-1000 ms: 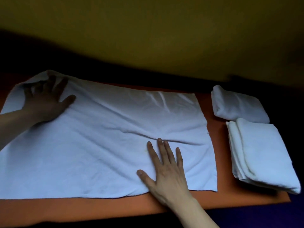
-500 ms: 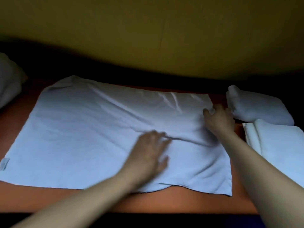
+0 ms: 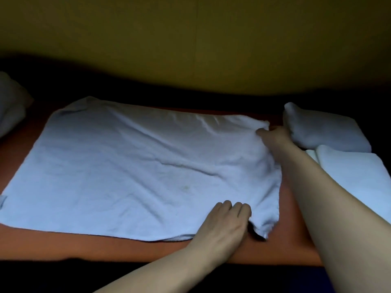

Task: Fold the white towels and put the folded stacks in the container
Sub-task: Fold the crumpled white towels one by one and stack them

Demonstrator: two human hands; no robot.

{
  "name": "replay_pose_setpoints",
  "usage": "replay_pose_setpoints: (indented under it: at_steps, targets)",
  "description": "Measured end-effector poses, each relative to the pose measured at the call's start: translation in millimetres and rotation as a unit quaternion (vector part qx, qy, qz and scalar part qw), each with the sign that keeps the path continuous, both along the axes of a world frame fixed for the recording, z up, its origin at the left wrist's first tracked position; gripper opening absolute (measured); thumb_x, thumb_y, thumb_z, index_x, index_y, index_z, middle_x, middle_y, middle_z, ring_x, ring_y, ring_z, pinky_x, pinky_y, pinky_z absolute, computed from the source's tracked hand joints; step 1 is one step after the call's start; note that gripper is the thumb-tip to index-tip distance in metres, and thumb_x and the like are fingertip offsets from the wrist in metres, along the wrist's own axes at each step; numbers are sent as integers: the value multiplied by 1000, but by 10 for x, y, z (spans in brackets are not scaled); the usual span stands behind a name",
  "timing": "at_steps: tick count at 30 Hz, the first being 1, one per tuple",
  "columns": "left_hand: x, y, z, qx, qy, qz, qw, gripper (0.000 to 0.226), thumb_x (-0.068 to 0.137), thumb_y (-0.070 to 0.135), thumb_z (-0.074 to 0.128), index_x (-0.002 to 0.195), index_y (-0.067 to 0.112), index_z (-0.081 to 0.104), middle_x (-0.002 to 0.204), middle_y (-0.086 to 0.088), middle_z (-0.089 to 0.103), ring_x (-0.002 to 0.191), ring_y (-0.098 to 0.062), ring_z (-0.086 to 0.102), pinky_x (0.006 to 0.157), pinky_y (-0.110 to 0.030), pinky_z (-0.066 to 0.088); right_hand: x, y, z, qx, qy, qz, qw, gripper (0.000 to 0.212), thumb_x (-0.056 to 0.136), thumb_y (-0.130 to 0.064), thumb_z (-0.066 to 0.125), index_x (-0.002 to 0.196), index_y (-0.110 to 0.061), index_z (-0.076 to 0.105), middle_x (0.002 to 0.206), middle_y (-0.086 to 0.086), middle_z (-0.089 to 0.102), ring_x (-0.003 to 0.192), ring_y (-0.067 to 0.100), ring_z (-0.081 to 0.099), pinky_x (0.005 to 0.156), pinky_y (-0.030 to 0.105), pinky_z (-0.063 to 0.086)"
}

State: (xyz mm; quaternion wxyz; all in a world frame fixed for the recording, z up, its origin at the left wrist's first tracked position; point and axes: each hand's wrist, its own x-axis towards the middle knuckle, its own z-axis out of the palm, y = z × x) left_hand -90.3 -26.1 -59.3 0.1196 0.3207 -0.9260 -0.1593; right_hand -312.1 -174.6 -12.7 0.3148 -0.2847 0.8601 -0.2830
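Left hand [image 3: 227, 224]: at near-right corner of the large white terry towel [image 3: 135, 168], spread flat. Fingers curled, knuckles up, bunched over the towel's near edge; cloth lifts slightly at the corner just right of the hand, w/ a dark gap under it. Reads as a grip on the edge, fingertips tucked under and not visible.

Right hand [image 3: 273, 136]: arm reaches across the right side of the table to the towel's far-right corner. Fingers closed around the corner, cloth gathered into a small ridge at the fingertips. Thumb hidden; pinch appears firm.

Towel: lies open on the orange-brown tabletop [image 3: 292, 218], long side running left-right, covering most of the surface. Shallow creases across centre and far-right. Faint yellowish mark near middle-front. Small tag at near-left edge [image 3: 3, 200]. Left edge runs to the frame edge.

Right of the towel: two folded white towel bundles. Far bundle [image 3: 325, 132] is rounded, sits at the back-right corner, just beside the right hand; contact betw. hand and bundle can't be confirmed. Near bundle [image 3: 355, 176] is a flat, layered stack, touching or overlapping the far one at its back edge, partly hidden behind the right forearm.

Far left: a pale, soft, crumpled cloth mass [image 3: 10, 102], cut by the frame; apart from the spread towel.

Behind the table: dark band, then a plain mustard-yellow wall [image 3: 190, 39]. Lighting dim. No container identifiable in view.
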Motion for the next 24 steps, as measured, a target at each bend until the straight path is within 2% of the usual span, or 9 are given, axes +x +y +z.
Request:
replay_pose_setpoints:
  at_steps: [2,4,8,10,13,15,18,21,24]
  targets:
    - [75,89,181,144,40,38,988,14,90,17,50,103,17,46,77,-2,52,70,-29,51,62,-39,39,0,100,106,-88,-16,-35,995,36,92,-22,65,121,-2,63,114,13,65,107,28,62,91,36,50]
    - [146,240,417,287,89,41,953,13,95,24,45,105,19,38,84,-3,55,77,-29,52,69,-41,41,-16,219,257,-137,-29,-53,989,37,89,-16,68,124,-4,64,112,7,64,100,25,62,87,32,50]
    - [142,487,852,369,114,19,922,11,96,27,45,101,25,35,102,-8,60,90,-30,56,70,-34,37,-100,438,599,-154,-55,-87,983,39,89,-21,69,124,-4,65,114,13,67,91,26,63,79,31,48]
    - [71,615,1015,397,114,34,910,15,95,36,45,94,28,33,100,-9,59,86,-33,54,69,-36,36,-168,573,789,-165,-53,-100,980,36,91,-22,68,122,-4,66,115,14,66,93,26,61,81,32,48]
    - [30,759,1210,399,161,80,899,26,88,50,42,86,26,33,87,-5,57,76,-29,47,64,-38,37,-248,782,1084,-195,-81,-123,970,40,94,-19,65,130,-3,61,111,8,61,97,27,60,86,35,49]
    - [84,799,1275,398,209,113,886,24,82,52,38,81,28,41,78,1,60,71,-23,53,69,-38,46,-235,897,1276,-217,-110,-144,959,39,94,-21,65,128,-3,60,108,8,64,94,27,64,82,36,52]
    - [359,781,1363,367,261,158,879,33,79,62,30,69,35,46,65,11,53,62,-4,50,70,-22,45,-39,917,1413,-243,-149,-154,946,25,96,-23,62,113,-5,60,97,10,66,80,21,66,67,33,53]
    - [806,707,1338,288,292,186,893,35,91,56,37,87,24,52,77,3,60,80,-20,59,73,-31,47,279,753,1350,-237,-199,-145,940,23,93,-31,60,97,-9,63,95,14,68,89,28,68,61,30,52]
    - [1338,597,1264,266,318,229,881,19,93,44,49,85,26,51,73,8,59,76,-16,59,72,-35,49,782,532,1310,-235,-218,-114,940,19,99,-23,55,83,-14,56,87,10,62,99,26,63,78,35,56]
